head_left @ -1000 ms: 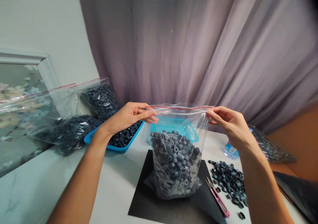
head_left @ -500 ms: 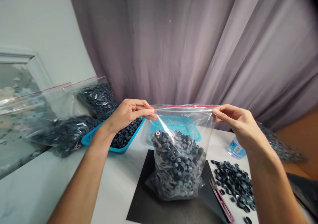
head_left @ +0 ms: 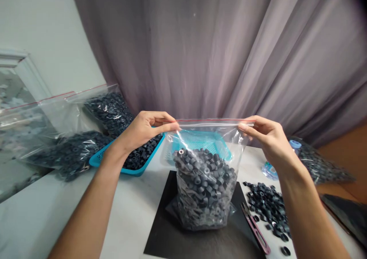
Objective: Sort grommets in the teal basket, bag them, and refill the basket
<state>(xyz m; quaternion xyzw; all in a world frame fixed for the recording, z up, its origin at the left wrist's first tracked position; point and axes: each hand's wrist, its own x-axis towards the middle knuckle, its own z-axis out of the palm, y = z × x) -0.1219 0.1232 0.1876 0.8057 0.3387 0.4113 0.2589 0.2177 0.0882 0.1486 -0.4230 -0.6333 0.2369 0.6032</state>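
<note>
A clear zip bag [head_left: 205, 186] stands upright on a black mat [head_left: 163, 232], more than half filled with small dark grey ring-shaped pieces. My left hand [head_left: 153, 127] pinches the bag's top left corner between thumb and fingers. At the top right, my right hand [head_left: 262, 134] pinches the same edge, its thumb pressed on the zip strip. The red-lined top edge is stretched nearly straight between both hands. Through the clear plastic shows a blue basket [head_left: 223, 146] behind the bag.
Left stands a blue basket [head_left: 133, 171] of dark pieces, beside filled zip bags [head_left: 107, 108]. Right of the mat lie pink-handled thread snips [head_left: 256, 232] and a loose pile of pieces [head_left: 266, 203]. A water bottle [head_left: 269, 171] and another filled bag [head_left: 321, 163] are behind my right arm.
My right thumb has shifted slightly left along the zip strip, and the bag's top edge looks flatter and more closed together. The whole view has moved slightly.
</note>
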